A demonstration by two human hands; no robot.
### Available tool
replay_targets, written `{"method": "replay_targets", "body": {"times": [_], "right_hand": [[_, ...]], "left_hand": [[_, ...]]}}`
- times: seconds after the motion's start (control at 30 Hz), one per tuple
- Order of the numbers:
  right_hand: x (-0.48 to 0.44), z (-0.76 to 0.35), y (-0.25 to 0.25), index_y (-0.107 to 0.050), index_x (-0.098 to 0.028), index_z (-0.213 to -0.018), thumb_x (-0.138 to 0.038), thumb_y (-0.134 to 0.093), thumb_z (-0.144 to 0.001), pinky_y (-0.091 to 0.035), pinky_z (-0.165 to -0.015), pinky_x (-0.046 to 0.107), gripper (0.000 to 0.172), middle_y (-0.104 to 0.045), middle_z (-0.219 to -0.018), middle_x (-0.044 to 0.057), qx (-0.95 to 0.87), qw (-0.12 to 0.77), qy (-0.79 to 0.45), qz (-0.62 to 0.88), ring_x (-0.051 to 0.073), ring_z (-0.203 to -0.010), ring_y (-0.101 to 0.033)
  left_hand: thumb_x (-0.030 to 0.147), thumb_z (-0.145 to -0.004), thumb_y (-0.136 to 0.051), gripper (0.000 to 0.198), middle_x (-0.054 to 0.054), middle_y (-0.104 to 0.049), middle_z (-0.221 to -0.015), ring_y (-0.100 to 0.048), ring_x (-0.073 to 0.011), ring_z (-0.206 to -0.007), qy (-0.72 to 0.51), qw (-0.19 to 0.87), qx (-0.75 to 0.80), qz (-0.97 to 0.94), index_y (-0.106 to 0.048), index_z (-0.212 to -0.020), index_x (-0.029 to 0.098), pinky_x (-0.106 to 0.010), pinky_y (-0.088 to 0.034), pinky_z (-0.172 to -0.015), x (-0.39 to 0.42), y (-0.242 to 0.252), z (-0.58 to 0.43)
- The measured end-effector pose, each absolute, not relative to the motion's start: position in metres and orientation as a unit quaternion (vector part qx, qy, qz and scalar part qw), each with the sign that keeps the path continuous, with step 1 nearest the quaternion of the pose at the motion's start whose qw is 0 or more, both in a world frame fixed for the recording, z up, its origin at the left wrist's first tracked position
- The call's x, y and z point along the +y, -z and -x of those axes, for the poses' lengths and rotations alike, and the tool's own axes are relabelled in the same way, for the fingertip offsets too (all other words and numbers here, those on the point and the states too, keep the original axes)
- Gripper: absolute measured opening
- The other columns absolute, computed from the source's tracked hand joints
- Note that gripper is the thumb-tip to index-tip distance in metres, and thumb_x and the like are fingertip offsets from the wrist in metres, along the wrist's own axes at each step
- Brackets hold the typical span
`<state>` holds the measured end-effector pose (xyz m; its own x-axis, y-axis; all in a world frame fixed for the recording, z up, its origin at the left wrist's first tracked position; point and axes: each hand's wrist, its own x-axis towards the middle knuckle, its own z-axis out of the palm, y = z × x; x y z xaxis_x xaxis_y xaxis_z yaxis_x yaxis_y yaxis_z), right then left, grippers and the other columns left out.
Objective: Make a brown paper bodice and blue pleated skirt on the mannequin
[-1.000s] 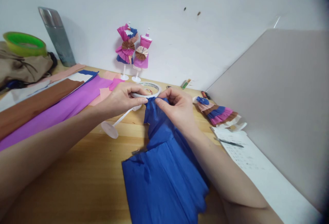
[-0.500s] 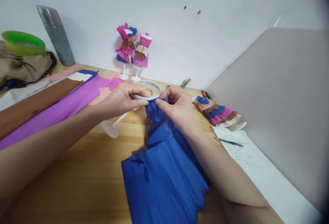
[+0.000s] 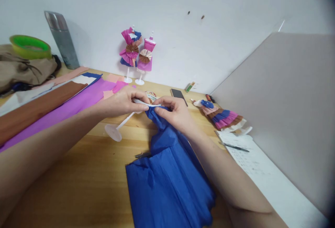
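My left hand (image 3: 123, 99) pinches a white roll of tape (image 3: 142, 102), now seen almost edge-on. Against its near edge my right hand (image 3: 175, 113) grips the gathered top of a long piece of blue crepe paper (image 3: 169, 172) between thumb and fingers. The paper hangs from there and spreads over the table toward me. A white stand with a round base (image 3: 113, 133) lies tipped over beneath my left hand, its upper end hidden. A dark metal tool (image 3: 141, 155) shows partly at the paper's left edge.
Crepe paper strips in purple (image 3: 62, 113) and brown (image 3: 44, 107) lie on the left. Two dressed mini mannequins (image 3: 132, 50) stand by the wall. Behind my right hand lies a phone (image 3: 179, 95). A layered paper dress (image 3: 222, 116) and a pen (image 3: 237, 147) on paper lie right.
The tape roll has tilted from an open ring to nearly edge-on. Both hands have dropped slightly with the blue paper, and the phone behind them has come into view.
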<state>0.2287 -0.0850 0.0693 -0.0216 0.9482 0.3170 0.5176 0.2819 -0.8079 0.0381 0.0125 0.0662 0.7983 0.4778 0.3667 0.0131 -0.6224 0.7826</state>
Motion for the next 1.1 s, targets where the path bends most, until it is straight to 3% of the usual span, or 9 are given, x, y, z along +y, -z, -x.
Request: {"method": "replay_targets", "body": {"times": [0.4, 0.47, 0.57, 0.63, 0.73, 0.83, 0.9, 1.1], "right_hand": [[-0.081, -0.228, -0.065, -0.068, -0.018, -0.071, -0.038, -0.067, -0.069, -0.042, -0.059, 0.026, 0.021, -0.066, -0.068, 0.002, -0.630, 0.458, -0.270, 0.565, 0.014, -0.064, -0.056], [-0.082, -0.229, -0.068, -0.066, -0.017, -0.069, -0.039, -0.067, -0.069, -0.041, -0.059, 0.025, 0.022, -0.065, -0.066, 0.000, -0.619, 0.466, -0.297, 0.558, 0.013, -0.061, -0.054], [-0.082, -0.231, -0.071, -0.065, -0.017, -0.066, -0.038, -0.068, -0.067, -0.041, -0.059, 0.025, 0.022, -0.062, -0.063, -0.001, -0.605, 0.480, -0.309, 0.555, 0.012, -0.058, -0.052], [-0.080, -0.233, -0.070, -0.064, -0.017, -0.065, -0.038, -0.068, -0.067, -0.040, -0.059, 0.025, 0.022, -0.061, -0.062, -0.001, -0.594, 0.494, -0.294, 0.563, 0.012, -0.058, -0.051], [-0.077, -0.235, -0.066, -0.065, -0.017, -0.067, -0.042, -0.068, -0.067, -0.039, -0.056, 0.025, 0.025, -0.059, -0.060, -0.001, -0.570, 0.517, -0.279, 0.574, 0.012, -0.056, -0.049], [-0.075, -0.236, -0.063, -0.065, -0.017, -0.069, -0.043, -0.068, -0.066, -0.038, -0.055, 0.024, 0.026, -0.058, -0.060, -0.002, -0.546, 0.539, -0.270, 0.583, 0.011, -0.054, -0.048], [-0.074, -0.237, -0.062, -0.065, -0.017, -0.069, -0.043, -0.069, -0.065, -0.038, -0.055, 0.024, 0.026, -0.059, -0.061, -0.002, -0.534, 0.552, -0.265, 0.583, 0.011, -0.055, -0.048], [-0.071, -0.238, -0.059, -0.065, -0.018, -0.070, -0.045, -0.069, -0.066, -0.039, -0.055, 0.024, 0.027, -0.061, -0.063, -0.001, -0.534, 0.559, -0.250, 0.583, 0.012, -0.055, -0.049]], "left_hand": [[0.038, -0.080, -0.072, 0.024, -0.004, -0.074, -0.082, -0.065, -0.0156, -0.075, -0.266, 0.434, 0.194, -0.839, -0.077, -0.090, 0.017, -0.027, -0.051, -0.069, 0.017, -0.056, -0.041], [0.035, -0.076, -0.075, 0.032, -0.006, -0.075, -0.095, -0.067, -0.0176, -0.086, -0.281, 0.437, 0.184, -0.834, -0.076, -0.103, 0.018, -0.028, -0.053, -0.077, 0.016, -0.059, -0.042], [0.033, -0.070, -0.080, 0.061, -0.011, -0.069, -0.123, -0.064, -0.0221, -0.108, -0.331, 0.429, 0.177, -0.822, -0.065, -0.127, 0.018, -0.031, -0.054, -0.088, 0.013, -0.066, -0.041], [0.039, -0.072, -0.078, 0.066, -0.013, -0.064, -0.131, -0.061, -0.0248, -0.115, -0.364, 0.421, 0.182, -0.811, -0.061, -0.132, 0.018, -0.030, -0.055, -0.083, 0.011, -0.069, -0.039], [0.048, -0.083, -0.066, 0.051, -0.013, -0.068, -0.117, -0.065, -0.0232, -0.103, -0.439, 0.425, 0.230, -0.758, -0.064, -0.122, 0.016, -0.024, -0.053, -0.063, 0.010, -0.070, -0.039], [0.047, -0.089, -0.056, 0.035, -0.008, -0.067, -0.081, -0.061, -0.0142, -0.069, -0.500, 0.464, 0.322, -0.657, -0.065, -0.086, 0.014, -0.021, -0.046, -0.052, 0.010, -0.066, -0.043], [0.046, -0.087, -0.057, 0.034, -0.005, -0.064, -0.071, -0.058, -0.0125, -0.061, -0.461, 0.511, 0.339, -0.641, -0.062, -0.072, 0.015, -0.023, -0.046, -0.052, 0.007, -0.063, -0.046], [0.030, -0.071, -0.073, 0.020, -0.003, -0.071, -0.080, -0.065, -0.0163, -0.072, -0.261, 0.603, 0.239, -0.714, -0.071, -0.084, 0.015, -0.025, -0.050, -0.060, -0.015, -0.065, -0.055]]}}
